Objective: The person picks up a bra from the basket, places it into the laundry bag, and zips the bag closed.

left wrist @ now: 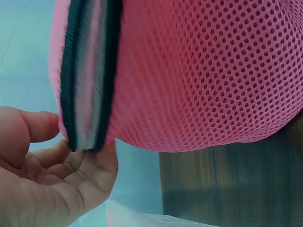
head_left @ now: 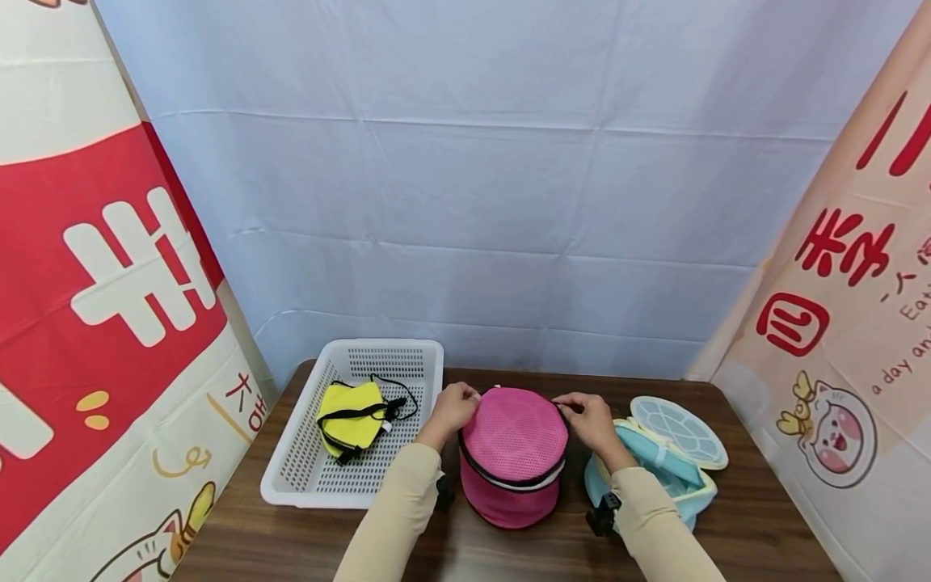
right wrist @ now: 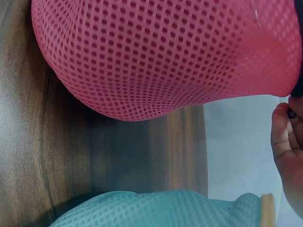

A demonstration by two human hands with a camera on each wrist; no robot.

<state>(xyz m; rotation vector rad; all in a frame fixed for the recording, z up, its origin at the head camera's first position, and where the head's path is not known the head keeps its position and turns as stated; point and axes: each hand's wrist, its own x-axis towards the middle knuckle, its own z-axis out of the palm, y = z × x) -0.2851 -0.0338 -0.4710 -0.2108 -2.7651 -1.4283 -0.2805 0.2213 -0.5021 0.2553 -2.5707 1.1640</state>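
A round pink mesh laundry bag [head_left: 513,436] stands on the table between both hands, its lid edged with a black zipper. My left hand [head_left: 454,408] holds the bag's rim at the left; in the left wrist view its thumb and fingers [left wrist: 102,172] pinch the zipper edge, where a pale gap shows between the dark zipper bands. At the far right of the rim, my right hand [head_left: 592,422] pinches the black edge. A small dark piece shows at its fingertips [right wrist: 280,113] in the right wrist view, and much of that hand lies outside that frame.
To the left, a white plastic basket [head_left: 291,453] holds a yellow folded item [head_left: 352,416] with black straps and cord. A light-blue mesh bag [head_left: 680,428] with cream trim lies with its lid turned back under the right forearm. Behind the wooden table [head_left: 756,493] hangs a pale cloth.
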